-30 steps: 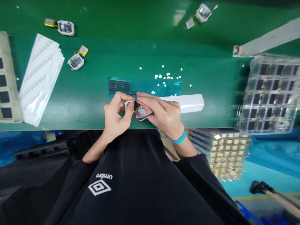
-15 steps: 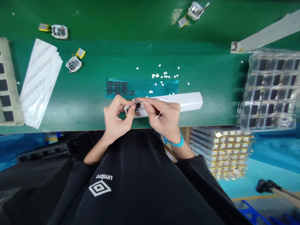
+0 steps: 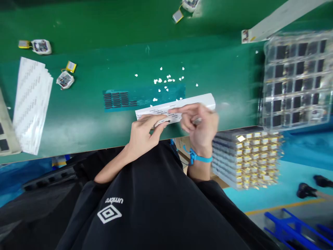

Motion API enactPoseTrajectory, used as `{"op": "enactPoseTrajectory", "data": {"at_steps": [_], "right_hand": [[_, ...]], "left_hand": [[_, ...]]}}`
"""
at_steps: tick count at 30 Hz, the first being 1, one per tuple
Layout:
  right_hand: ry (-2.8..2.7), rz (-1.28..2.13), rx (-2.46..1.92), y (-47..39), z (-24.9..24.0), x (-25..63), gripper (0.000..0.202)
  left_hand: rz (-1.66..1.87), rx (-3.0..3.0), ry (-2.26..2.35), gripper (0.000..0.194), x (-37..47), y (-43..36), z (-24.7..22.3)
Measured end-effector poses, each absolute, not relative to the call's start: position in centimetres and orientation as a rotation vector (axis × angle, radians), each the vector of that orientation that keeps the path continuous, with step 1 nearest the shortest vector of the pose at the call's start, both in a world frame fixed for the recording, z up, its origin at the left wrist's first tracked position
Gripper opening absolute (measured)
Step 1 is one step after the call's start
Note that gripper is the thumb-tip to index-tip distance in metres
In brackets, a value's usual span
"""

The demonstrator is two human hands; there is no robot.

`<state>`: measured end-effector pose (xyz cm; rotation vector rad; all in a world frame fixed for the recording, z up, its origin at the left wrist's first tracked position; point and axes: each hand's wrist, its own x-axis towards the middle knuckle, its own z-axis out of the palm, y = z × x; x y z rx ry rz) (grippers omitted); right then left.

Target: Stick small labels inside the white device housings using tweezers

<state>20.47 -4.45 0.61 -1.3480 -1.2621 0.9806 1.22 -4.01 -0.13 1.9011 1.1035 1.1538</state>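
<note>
My left hand (image 3: pixel 145 133) is closed, thumb against fingers, on a small white-cased device (image 3: pixel 161 122) that is mostly hidden by the fingers. My right hand (image 3: pixel 201 126) is blurred by motion. Its index finger stretches left over a white printed sheet (image 3: pixel 205 100), and the other fingers curl in around something pale that I cannot make out. The sheet lies under both hands, its right end curled. Just beyond it is a blue film strip (image 3: pixel 145 95) bearing rows of dark little strips (image 3: pixel 119 99). Small white bits (image 3: pixel 166 81) lie scattered past the sheet.
Open white devices with circuit boards and batteries lie at left (image 3: pixel 65 80), far left (image 3: pixel 41 46) and far edge (image 3: pixel 191 5). Label sheets (image 3: pixel 31 104) fan out at left. A clear compartment tray (image 3: pixel 299 81) stands at right. Stacked batteries (image 3: pixel 249 159) sit below the table edge.
My right hand has moved right, away from the device, and its index finger is now extended. My left hand has turned the device over. The view has shifted and tilted.
</note>
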Motion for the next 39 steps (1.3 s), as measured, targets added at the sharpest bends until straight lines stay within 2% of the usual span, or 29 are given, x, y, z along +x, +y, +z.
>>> {"op": "enactPoseTrajectory", "data": {"at_steps": [3, 5, 9, 11, 17, 22, 31, 35, 39], "right_hand": [[-1.133, 0.522, -1.362, -4.2, 0.1, 23.5, 0.062], [-1.069, 0.421, -1.474, -4.3, -0.3, 25.2, 0.068], [-1.171, 0.832, -1.517, -5.2, -1.3, 27.1, 0.057], [-1.228, 0.924, -1.473, -5.7, -1.8, 27.5, 0.050], [-1.236, 0.889, -1.446, -6.4, -2.9, 27.9, 0.037], [-1.269, 0.910, -1.427, -6.5, -2.6, 27.5, 0.030], [-1.198, 0.943, -1.382, -6.4, -3.2, 28.1, 0.043], [-1.112, 0.782, -1.372, -6.2, -1.9, 26.3, 0.050], [-1.163, 0.586, -1.443, -5.6, 0.1, 23.3, 0.049]], "left_hand": [[1.111, 2.061, 1.012, 0.016, 2.3, -3.0, -1.6], [1.000, 2.146, 0.997, 0.019, 2.5, -2.4, -2.5], [0.779, 2.234, 1.018, 0.025, 2.0, -1.7, -3.0], [0.703, 2.250, 1.004, 0.027, 1.7, -1.5, -2.5], [0.610, 2.350, 0.902, 0.028, 1.9, -1.3, -0.9], [0.565, 2.475, 0.807, 0.029, 2.4, -1.5, -1.2], [0.631, 2.463, 0.839, 0.031, 2.2, -1.4, -2.4], [0.895, 2.117, 0.848, 0.021, 3.2, -1.9, -2.3], [0.936, 1.458, 0.795, 0.026, 3.8, -2.3, -0.3]]}}
